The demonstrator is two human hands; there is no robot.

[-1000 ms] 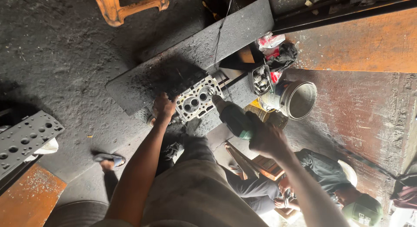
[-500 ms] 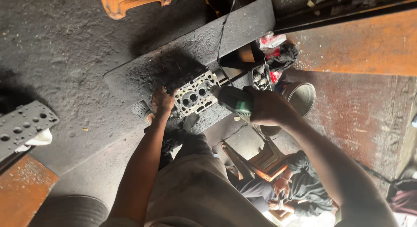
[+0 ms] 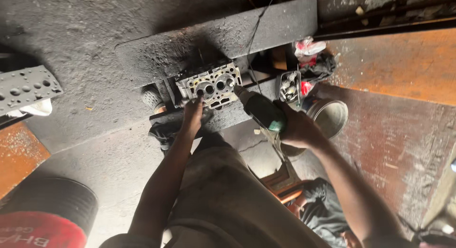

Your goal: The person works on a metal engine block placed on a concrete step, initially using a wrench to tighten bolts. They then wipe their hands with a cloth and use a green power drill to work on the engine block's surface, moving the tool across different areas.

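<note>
head view: the left hand [image 3: 194, 112] reaches forward and rests on the near edge of the cylinder head [image 3: 211, 84], fingers curled loosely against its lower left corner, pressing rather than gripping around it. the cylinder head lies face up on a dark, soot-covered bench [image 3: 166, 53], near the bench's front edge, its round ports and bolt holes showing. the right hand [image 3: 297, 129] is clenched around the green body of a power tool [image 3: 260, 110], fingers wrapped tight. the tool is tilted, its nose pointing up and left so that the tip meets the right end of the cylinder head. a thin cable [image 3: 256, 34] runs from the far edge of the bench down toward the tool.

just right of the tool sits a small tray [image 3: 289, 86] of metal parts, and beside that a bundle of rags [image 3: 316, 60], red, white and dark. a metal bucket [image 3: 332, 117] stands on the floor behind the right wrist. at the far left a grey plate [image 3: 26, 89] with many holes lies well apart from the bench. a black drum [image 3: 52, 207] with a red band stands at the lower left. a second person [image 3: 323, 215] in dark clothing is low on the floor beneath the right forearm.
</note>
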